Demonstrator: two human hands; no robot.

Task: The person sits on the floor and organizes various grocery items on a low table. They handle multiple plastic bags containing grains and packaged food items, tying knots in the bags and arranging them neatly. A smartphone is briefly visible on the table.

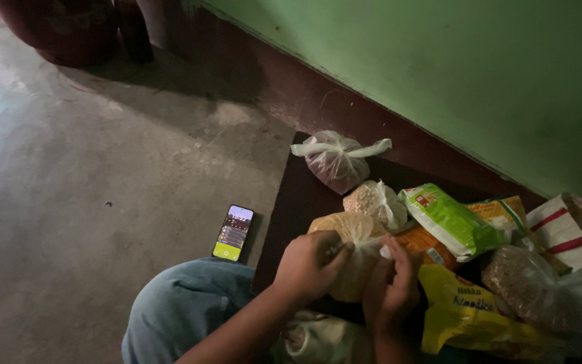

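1. Kneeling or sitting low, a person is showing one knee in blue denim (183, 307) at the near left, with a pale bundle of cloth or plastic (318, 340) lying just beside it at the near edge.
2. Both hands are working at the tied neck of a clear plastic bag of tan grain (351, 253) that is resting on a dark mat (291, 195) near the middle of the scene.
3. Left hand (308, 266) is curling closed, fingers pinching the knot at the bag's top.
4. Right hand (391, 283) is also closing on the same bag, gripping its right side and twisted plastic.
5. Just beyond, a small bag of pale round pulses (375, 202) is sitting, and farther off a knotted clear bag with reddish contents (335, 162) is lying alone on the mat.
6. To the right, a green packet (449, 222), an orange packet (426, 249), a yellow noodle packet (463, 313) and a bag of brown grain (527, 286) are crowding together.
7. A phone (233, 232) with a lit screen is lying on the concrete floor (89, 202), left of the mat.
8. Judging from this grip, the thin plastic could tear or the knot give suddenly, spilling grain over the mat and floor; the dim light is making the knot harder to see.
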